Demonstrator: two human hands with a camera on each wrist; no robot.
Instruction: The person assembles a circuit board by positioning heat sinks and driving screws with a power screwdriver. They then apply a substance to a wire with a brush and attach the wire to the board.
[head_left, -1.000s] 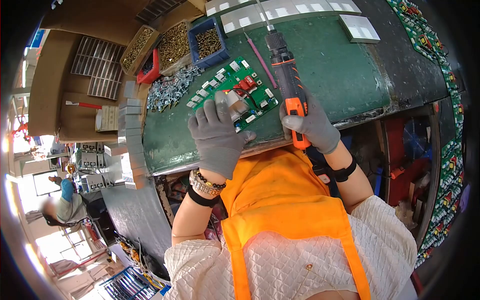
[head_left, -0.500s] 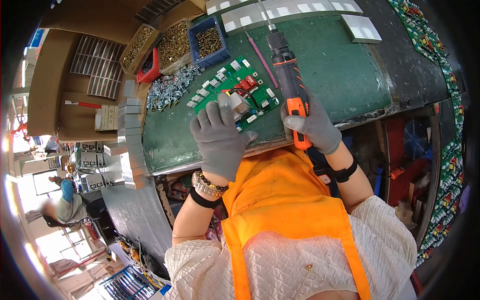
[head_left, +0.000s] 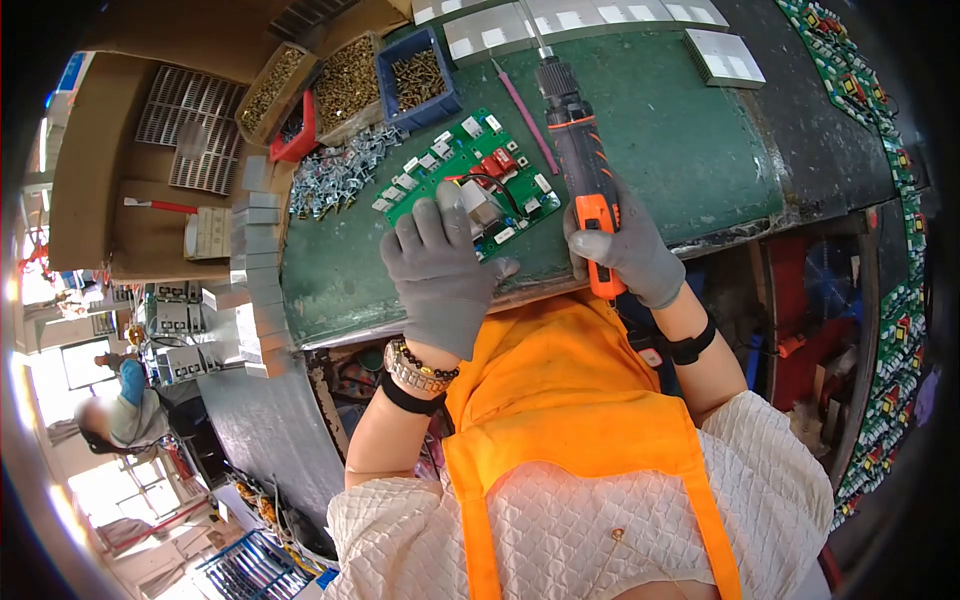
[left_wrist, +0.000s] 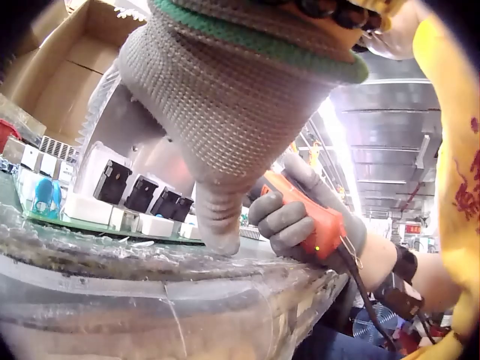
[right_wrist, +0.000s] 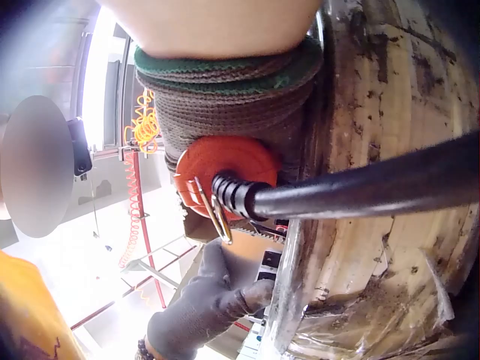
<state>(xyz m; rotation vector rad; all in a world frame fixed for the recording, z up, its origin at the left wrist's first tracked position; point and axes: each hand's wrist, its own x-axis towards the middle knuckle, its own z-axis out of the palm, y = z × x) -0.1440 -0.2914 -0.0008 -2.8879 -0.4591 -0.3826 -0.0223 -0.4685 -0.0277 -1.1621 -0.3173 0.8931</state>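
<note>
A green circuit board (head_left: 455, 160) lies on the green bench top, with red and white parts and a metal block (head_left: 480, 204) on it. The gloved left hand (head_left: 438, 270) rests over the board's near left part, fingers on or beside the metal block; its thumb points down at the bench edge in the left wrist view. In the gloved right hand (head_left: 636, 245) is a black and orange electric screwdriver (head_left: 585, 165), gripped by its orange handle, bit pointing away from the body. The left wrist view also shows the orange handle (left_wrist: 319, 225) inside the right hand's curled fingers.
A blue bin (head_left: 418, 82) of screws, a red bin (head_left: 296, 130) and loose metal clips (head_left: 340, 172) stand beyond the board. A pink pen-like tool (head_left: 526, 118) lies by the screwdriver. Silver blocks (head_left: 722, 58) line the back; boards (head_left: 905, 250) stand at the right.
Both hands keep nearly the same pose and hold. The view has shifted slightly, and nothing has been picked up or let go.
</note>
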